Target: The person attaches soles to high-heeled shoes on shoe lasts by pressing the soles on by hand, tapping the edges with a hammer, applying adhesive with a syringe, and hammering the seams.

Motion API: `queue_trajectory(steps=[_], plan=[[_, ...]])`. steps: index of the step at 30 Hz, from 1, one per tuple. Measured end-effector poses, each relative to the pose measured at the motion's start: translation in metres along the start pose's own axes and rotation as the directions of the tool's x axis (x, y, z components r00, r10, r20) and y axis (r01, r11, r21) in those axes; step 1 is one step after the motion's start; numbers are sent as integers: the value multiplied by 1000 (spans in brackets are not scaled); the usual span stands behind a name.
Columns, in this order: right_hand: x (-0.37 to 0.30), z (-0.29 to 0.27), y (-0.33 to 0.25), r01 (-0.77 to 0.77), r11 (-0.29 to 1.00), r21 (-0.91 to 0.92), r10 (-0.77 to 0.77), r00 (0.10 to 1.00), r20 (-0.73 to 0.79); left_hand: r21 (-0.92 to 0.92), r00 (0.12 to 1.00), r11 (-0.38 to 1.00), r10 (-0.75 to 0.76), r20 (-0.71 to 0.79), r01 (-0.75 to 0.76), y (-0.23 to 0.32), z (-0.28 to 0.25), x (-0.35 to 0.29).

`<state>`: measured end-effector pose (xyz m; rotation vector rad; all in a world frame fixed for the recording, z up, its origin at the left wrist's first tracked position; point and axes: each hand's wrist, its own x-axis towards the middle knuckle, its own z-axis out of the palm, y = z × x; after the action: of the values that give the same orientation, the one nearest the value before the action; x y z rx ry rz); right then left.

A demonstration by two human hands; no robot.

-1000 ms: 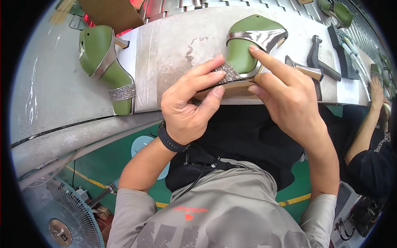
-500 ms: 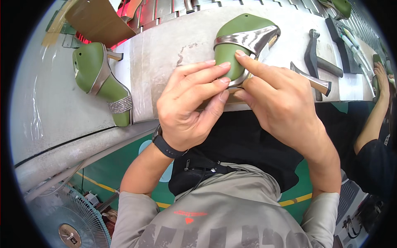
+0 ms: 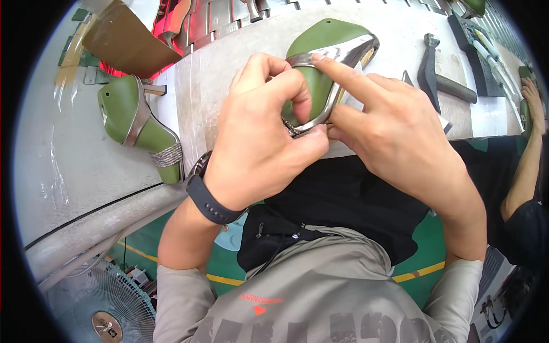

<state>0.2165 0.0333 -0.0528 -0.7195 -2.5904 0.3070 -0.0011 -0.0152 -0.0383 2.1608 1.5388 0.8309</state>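
On the bench a green shoe last (image 3: 327,33) lies under my hands, wearing a sandal with a shiny metallic strap (image 3: 351,51). A glittery band (image 3: 290,127) peeks out at the toe end. My left hand (image 3: 257,131) is closed there, fingers curled over the toe and thumb at the sole's edge. My right hand (image 3: 394,123) grips the near sole edge with its thumb and bent fingers, close to my left thumb. Its index finger stretches onto the metallic strap. Whether a small piece sits between the fingertips is hidden.
A second green last with a heeled sandal (image 3: 134,117) lies at left. To the right are a hammer (image 3: 430,74), a dark block (image 3: 472,57) and white pens (image 3: 486,54). Metal conveyor slats (image 3: 229,17) run behind. A fan (image 3: 103,308) stands lower left; another person's arm (image 3: 529,148) shows at right.
My left hand has moved up, its fingers curling over the toe. My right index finger has slid from the green last onto the metallic strap. The shoe has shifted slightly left.
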Motion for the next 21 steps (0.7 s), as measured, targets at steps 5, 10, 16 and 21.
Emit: queue_trajectory(steps=[5,10,16,21], plan=[[-16,-24,29,-92,912,-401,90,996,-24,136,993,985,112,-34,-106,-23,15,65],[-6,-51,6,-210,887,-412,111,962,-249,-222,957,975,63,283,2,-44,26,138],[-23,-64,-32,-256,805,536,408,894,-186,-683,994,728,108,16,-68,-44,25,75],[9,-46,-42,-104,963,248,180,935,-307,-633,967,732,222,-128,-252,-49,28,61]])
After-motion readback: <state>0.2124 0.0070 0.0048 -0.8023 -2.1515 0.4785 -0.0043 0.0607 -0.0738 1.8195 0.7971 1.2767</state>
